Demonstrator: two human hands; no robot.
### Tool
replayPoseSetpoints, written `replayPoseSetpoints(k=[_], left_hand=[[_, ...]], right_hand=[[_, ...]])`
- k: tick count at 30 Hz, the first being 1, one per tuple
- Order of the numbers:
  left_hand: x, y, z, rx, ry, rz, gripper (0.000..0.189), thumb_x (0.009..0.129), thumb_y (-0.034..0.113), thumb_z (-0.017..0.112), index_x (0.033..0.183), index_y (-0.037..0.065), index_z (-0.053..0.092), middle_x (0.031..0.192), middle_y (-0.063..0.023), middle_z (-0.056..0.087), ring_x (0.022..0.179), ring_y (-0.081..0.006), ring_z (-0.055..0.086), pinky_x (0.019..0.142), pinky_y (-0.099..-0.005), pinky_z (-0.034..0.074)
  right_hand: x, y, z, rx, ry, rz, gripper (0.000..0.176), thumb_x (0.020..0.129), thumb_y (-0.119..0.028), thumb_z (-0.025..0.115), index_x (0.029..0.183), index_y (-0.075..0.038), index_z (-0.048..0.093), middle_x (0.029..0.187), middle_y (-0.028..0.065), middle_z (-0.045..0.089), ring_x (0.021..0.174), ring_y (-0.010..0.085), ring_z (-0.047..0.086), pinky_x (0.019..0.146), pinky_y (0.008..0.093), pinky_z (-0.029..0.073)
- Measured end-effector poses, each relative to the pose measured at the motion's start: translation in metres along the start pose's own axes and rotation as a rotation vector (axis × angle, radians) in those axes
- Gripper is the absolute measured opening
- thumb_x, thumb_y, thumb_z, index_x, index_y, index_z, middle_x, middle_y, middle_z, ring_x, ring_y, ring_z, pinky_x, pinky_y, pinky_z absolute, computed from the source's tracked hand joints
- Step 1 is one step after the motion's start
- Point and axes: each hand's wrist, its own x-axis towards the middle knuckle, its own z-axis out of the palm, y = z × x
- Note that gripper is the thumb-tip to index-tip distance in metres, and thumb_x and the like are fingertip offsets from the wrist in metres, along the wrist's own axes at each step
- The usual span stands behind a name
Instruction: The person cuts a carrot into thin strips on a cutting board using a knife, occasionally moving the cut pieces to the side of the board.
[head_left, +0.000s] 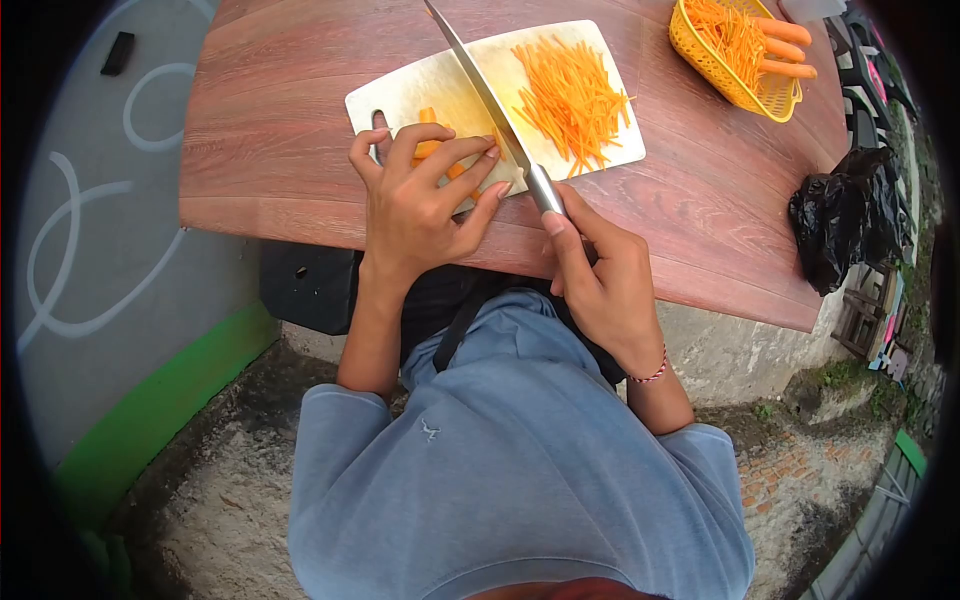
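A white cutting board (pixel 385 97) lies on the wooden table near its front edge. My left hand (pixel 415 210) rests over the board's left half, fingers bent and pressing down on carrot pieces (pixel 429 117), which it partly hides. In my right hand (pixel 610 275) is the handle of a large kitchen knife (pixel 487 93). Its long blade slants up and left across the board, close beside my left fingertips. To the right of the blade sits a pile of thin carrot strips (pixel 570 100).
A yellow plastic basket (pixel 705 55) at the table's back right holds more carrot strips and several whole carrots (pixel 787 50). A black plastic bag (pixel 845 220) hangs at the right edge of the wooden table (pixel 290 130). A grey wall with white curves stands at left.
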Motion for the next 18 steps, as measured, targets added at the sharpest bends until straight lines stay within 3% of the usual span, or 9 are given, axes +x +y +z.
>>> replayPoseSetpoints(k=[10,12,15,18], left_hand=[[0.0,0.0,0.0,-0.003,-0.01,-0.011,0.026,0.084,0.031,0.086,0.106,0.018,0.085,0.118,0.0086,0.078,0.113,-0.0207,0.065,0.107,-0.05,0.029],[-0.002,-0.002,0.004,-0.019,0.005,-0.005,0.024,0.085,0.033,0.085,0.102,0.017,0.085,0.118,0.0101,0.076,0.115,-0.0182,0.062,0.107,-0.0549,0.027],[-0.002,-0.002,0.004,-0.021,0.007,-0.005,0.024,0.085,0.034,0.085,0.102,0.017,0.085,0.118,0.01,0.076,0.115,-0.0181,0.062,0.107,-0.0551,0.027],[0.0,0.0,0.0,-0.003,-0.003,-0.006,0.025,0.084,0.03,0.086,0.105,0.018,0.086,0.117,0.0084,0.078,0.113,-0.0205,0.065,0.107,-0.0502,0.029]], right_hand=[[0.013,-0.001,-0.003,-0.029,-0.025,-0.024,0.036,0.108,-0.018,0.064,0.137,0.003,0.067,0.09,0.029,0.071,0.081,0.0432,0.074,0.073,0.0418,0.056],[0.01,0.003,-0.004,-0.023,-0.01,-0.062,0.036,0.108,-0.018,0.064,0.137,0.004,0.067,0.092,0.0289,0.072,0.081,0.0421,0.074,0.074,0.0413,0.057],[0.005,-0.001,-0.007,-0.03,-0.029,-0.052,0.036,0.108,-0.017,0.064,0.137,0.004,0.068,0.093,0.0288,0.072,0.082,0.0407,0.075,0.075,0.0407,0.057],[0.002,0.001,-0.006,-0.015,-0.033,-0.058,0.036,0.108,-0.017,0.065,0.137,0.004,0.068,0.092,0.0285,0.072,0.081,0.0394,0.075,0.075,0.0399,0.057]])
